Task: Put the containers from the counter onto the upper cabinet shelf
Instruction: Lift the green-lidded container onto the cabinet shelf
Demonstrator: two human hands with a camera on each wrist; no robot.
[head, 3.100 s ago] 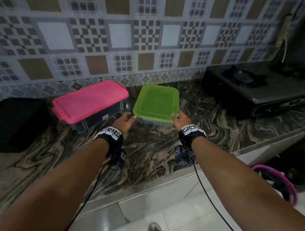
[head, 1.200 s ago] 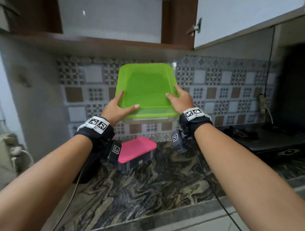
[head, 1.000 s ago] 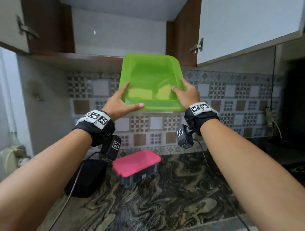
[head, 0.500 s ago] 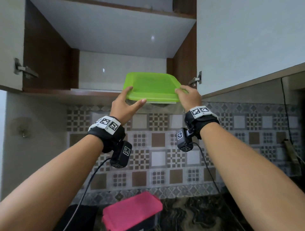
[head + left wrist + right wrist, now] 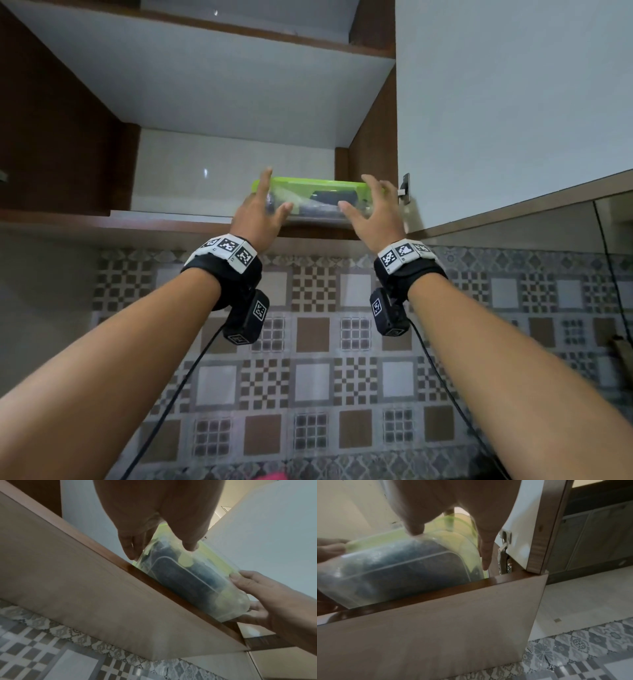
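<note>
A clear container with a green lid (image 5: 322, 202) and dark contents is at the front edge of the open wall cabinet's lower shelf (image 5: 171, 219), near the right side wall. From below, its underside (image 5: 197, 581) (image 5: 393, 572) shows beyond the shelf's front edge. My left hand (image 5: 274, 192) (image 5: 159, 547) touches its left end with straight, spread fingers. On the right end, my right hand (image 5: 359, 197) (image 5: 450, 545) does the same, thumb on the front. A sliver of the pink-lidded container (image 5: 270, 476) shows at the bottom edge.
The cabinet's white door (image 5: 513, 102) stands open on the right, its hinge (image 5: 404, 188) beside my right hand. A second shelf board (image 5: 239, 31) spans the cabinet higher up. Patterned wall tiles (image 5: 315, 377) lie below.
Both hands carried the green-lidded container up from the counter to the cabinet shelf's front edge. Their grip has loosened into straight, spread fingers. My view has tilted further upward.
</note>
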